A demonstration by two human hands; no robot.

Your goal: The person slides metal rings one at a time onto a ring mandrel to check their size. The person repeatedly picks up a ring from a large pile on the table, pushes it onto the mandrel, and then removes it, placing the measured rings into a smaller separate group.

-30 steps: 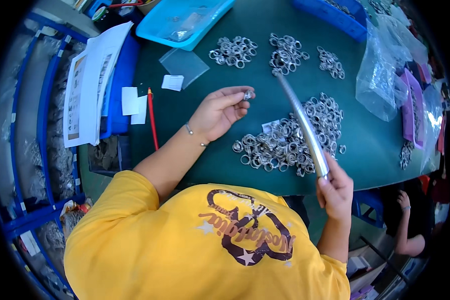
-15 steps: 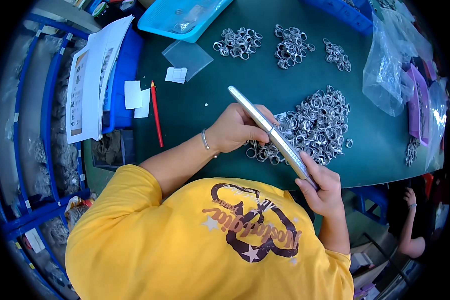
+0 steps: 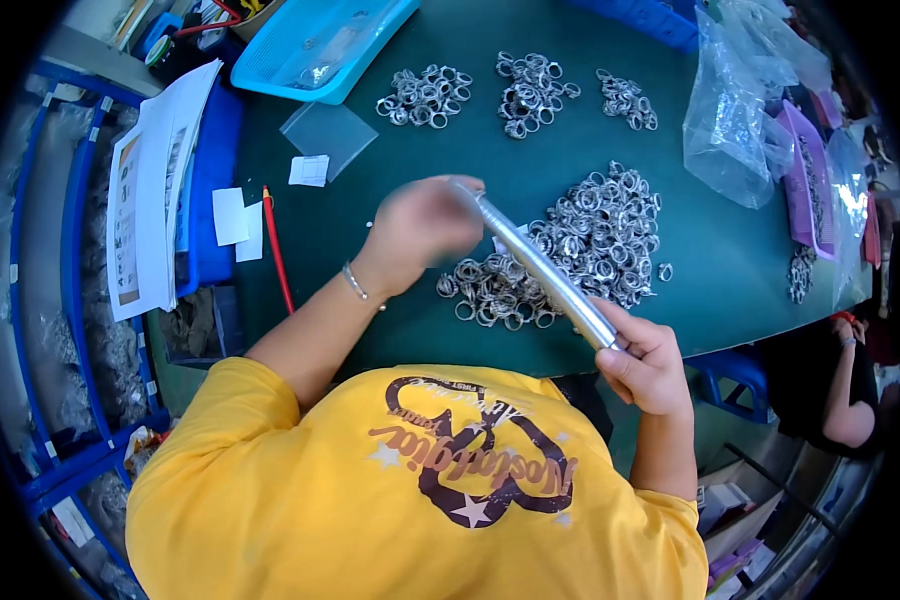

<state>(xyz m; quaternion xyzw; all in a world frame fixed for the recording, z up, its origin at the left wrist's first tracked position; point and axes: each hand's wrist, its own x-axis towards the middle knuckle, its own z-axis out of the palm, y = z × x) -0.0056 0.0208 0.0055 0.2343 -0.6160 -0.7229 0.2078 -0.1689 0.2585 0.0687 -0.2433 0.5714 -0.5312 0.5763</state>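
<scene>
My right hand (image 3: 648, 358) is closed round the thick lower end of a shiny, tapered metal ring mandrel (image 3: 544, 264), which slants up and left over the table. At its thin end is my left hand (image 3: 422, 228). Motion smears those fingers, and whether a ring is between them does not show. Beneath and beside the mandrel lies a large heap of silver rings (image 3: 615, 225). A small white paper is partly covered by the heap. One loose ring (image 3: 666, 271) sits just right of it.
Three smaller ring groups (image 3: 428, 97) line the far side of the green table (image 3: 370, 335). Around them are a turquoise basket (image 3: 345, 75), a red pencil (image 3: 278, 255), paper slips (image 3: 229, 217), clear bags (image 3: 730, 130) and a purple tray (image 3: 805, 185). Another person's arm (image 3: 848, 385) shows at right.
My left hand has slid from the mandrel's middle up to its thin tip. The ring seen around the mandrel's middle is gone from there. The whole view has shifted slightly.
</scene>
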